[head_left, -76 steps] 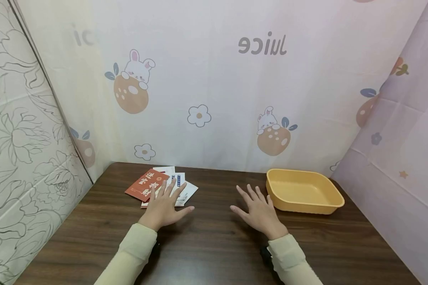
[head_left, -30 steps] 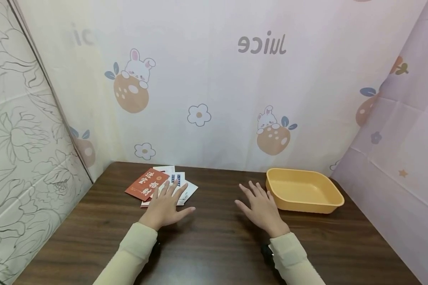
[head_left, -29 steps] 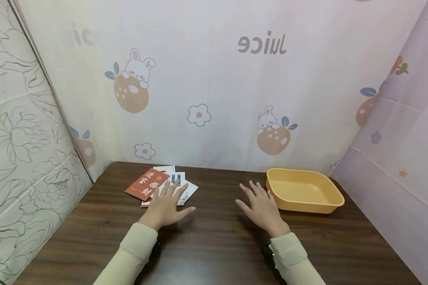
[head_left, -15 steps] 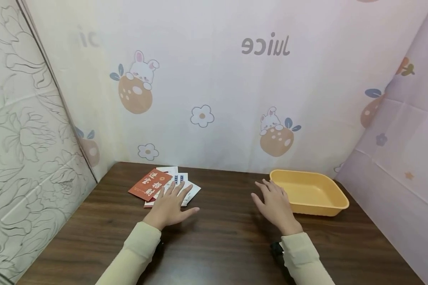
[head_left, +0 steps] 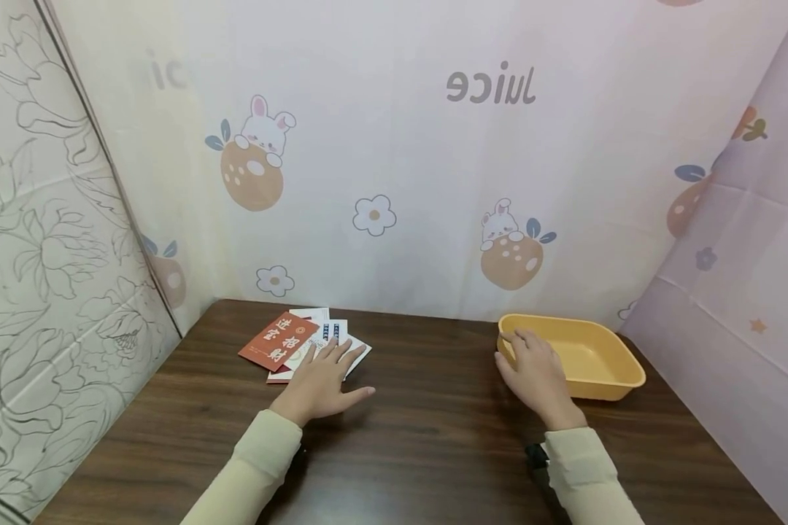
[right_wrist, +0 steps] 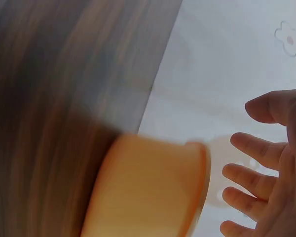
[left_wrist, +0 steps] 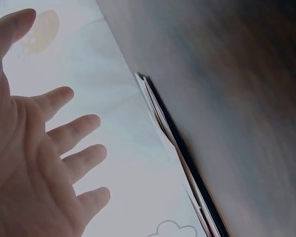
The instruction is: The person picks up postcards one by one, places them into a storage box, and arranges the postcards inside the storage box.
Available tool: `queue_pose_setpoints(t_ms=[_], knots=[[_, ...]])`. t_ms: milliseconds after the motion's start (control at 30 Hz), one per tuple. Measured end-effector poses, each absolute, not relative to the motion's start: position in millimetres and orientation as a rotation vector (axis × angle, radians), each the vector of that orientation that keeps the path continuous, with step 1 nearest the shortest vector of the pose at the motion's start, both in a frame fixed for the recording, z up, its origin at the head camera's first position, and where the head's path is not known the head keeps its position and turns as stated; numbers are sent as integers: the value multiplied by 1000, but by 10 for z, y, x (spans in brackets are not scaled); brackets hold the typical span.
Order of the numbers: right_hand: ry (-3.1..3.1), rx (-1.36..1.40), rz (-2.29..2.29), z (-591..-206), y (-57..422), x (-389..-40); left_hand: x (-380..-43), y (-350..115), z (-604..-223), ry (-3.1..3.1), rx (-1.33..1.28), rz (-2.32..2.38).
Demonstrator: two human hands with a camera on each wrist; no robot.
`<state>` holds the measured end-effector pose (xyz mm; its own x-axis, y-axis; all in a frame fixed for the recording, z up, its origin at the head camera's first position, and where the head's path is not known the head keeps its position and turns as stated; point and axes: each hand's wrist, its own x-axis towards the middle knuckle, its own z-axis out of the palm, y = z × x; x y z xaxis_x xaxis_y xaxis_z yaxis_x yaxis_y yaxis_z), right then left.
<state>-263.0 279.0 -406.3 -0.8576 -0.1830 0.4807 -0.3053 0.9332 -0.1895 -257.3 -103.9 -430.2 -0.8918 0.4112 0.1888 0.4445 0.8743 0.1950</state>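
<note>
My left hand [head_left: 319,385] hovers with spread fingers in front of the pile of envelopes at the back left; in the left wrist view its palm [left_wrist: 24,163] is bare. On top of that pile lies a red envelope [head_left: 279,341] with white characters, fanned over several white ones [head_left: 357,355]. My right hand [head_left: 537,375] overlaps the near left corner of the yellow plastic basin [head_left: 597,386] in the head view. From the right wrist, the fingers [right_wrist: 251,180] appear loosely extended above the basin's rim [right_wrist: 200,187], apart from it and holding nothing.
Everything rests on a dark wood-grain table [head_left: 427,408]. A patterned curtain [head_left: 394,146] hangs along its back edge, another stands close on the right, and a flower-drawn panel [head_left: 59,255] on the left. The basin sits near the back right corner.
My right hand has moved right, from the middle of the table to over the basin's near left corner. The left hand, envelopes and basin stay nearly put; the view has shifted slightly.
</note>
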Motion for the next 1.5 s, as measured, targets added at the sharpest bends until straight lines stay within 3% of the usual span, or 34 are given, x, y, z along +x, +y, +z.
queue_pose_setpoints(t_ms=[733,1500], knots=[[-2740,251,322,-3755,3650,-2671,-2551,-935,-4298,-2856,-788,-449],[-2908,-15,332,-3907,4419,-2910,-2505,-786,-4298,-2802,-1071,-578]])
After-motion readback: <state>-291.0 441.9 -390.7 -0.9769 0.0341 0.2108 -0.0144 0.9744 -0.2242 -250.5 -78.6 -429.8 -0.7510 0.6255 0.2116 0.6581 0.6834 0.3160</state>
